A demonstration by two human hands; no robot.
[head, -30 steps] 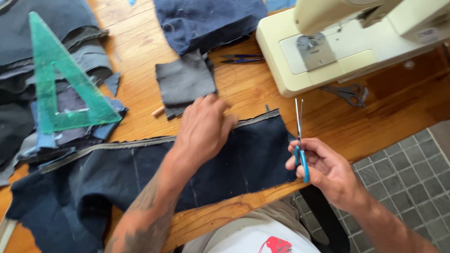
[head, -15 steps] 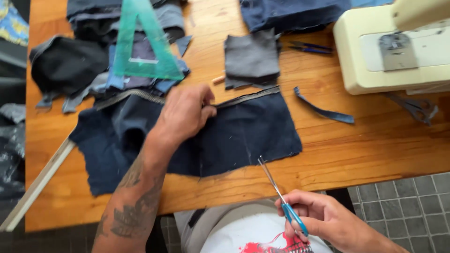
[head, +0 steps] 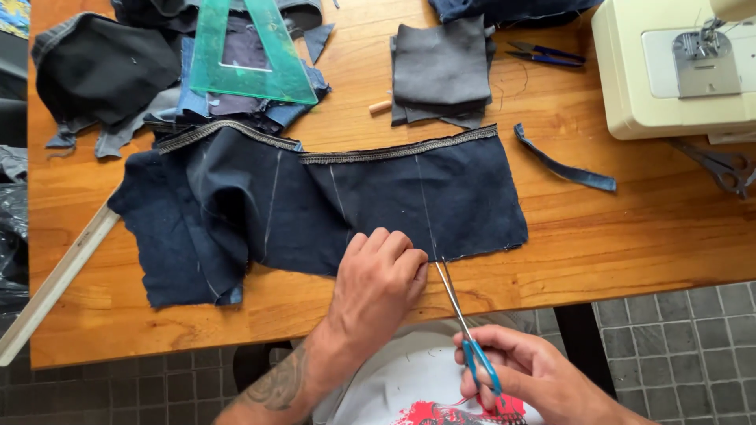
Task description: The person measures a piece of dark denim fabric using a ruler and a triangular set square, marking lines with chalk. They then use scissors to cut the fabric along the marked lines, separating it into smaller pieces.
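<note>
Left hand [head: 378, 283] flat, pressing near edge of dark denim panel [head: 331, 208] on wooden surface [head: 630, 236], right hand [head: 524, 378] closed through blue-handled scissors [head: 465, 323], blade tips at chalk line on hem, sewing machine [head: 677, 71] cut off at frame corner

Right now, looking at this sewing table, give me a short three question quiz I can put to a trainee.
1. True or false: the left hand presses on the dark blue denim piece.
2. The tips of the blue-handled scissors, held in the right hand, are at which place? A) the denim's near edge, at a chalk line B) the green triangle ruler C) the grey fabric squares
3. What lies on the wooden table between the denim and the sewing machine?

Key: 1 true. 2 A. 3 a narrow cut strip of denim.
</note>
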